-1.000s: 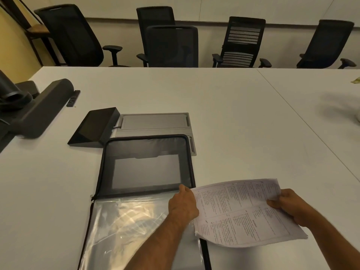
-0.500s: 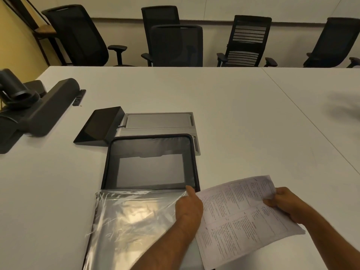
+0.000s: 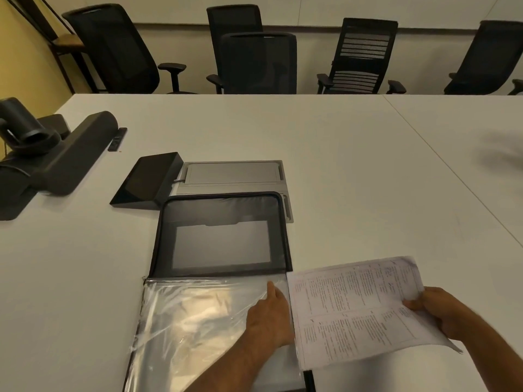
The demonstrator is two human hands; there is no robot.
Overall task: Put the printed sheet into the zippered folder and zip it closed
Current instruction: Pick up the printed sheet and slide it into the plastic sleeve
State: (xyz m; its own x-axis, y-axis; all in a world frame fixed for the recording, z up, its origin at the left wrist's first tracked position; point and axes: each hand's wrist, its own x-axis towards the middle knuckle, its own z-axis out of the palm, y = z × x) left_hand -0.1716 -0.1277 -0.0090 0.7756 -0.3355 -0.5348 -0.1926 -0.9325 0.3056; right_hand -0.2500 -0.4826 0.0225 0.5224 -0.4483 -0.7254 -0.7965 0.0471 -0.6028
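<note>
The black zippered folder (image 3: 220,239) lies open on the white table, its far half a dark mesh pocket and its near half covered by clear plastic sleeves (image 3: 195,321). My left hand (image 3: 268,318) rests on the right edge of the sleeves, fingers pinching the plastic. The printed sheet (image 3: 356,309), dense with small text, lies just right of the folder, its left edge at the folder's right side. My right hand (image 3: 438,312) grips the sheet's right edge and holds it slightly off the table.
A black wedge-shaped tablet (image 3: 147,182) and a grey table panel (image 3: 232,174) sit just beyond the folder. A dark speaker bar with a camera (image 3: 56,162) lies at far left. Several black office chairs (image 3: 257,63) line the table's far side.
The sheet has swung closer to the folder's right edge and straightened. My left hand has shifted along the plastic sleeve's edge. The view has moved slightly.
</note>
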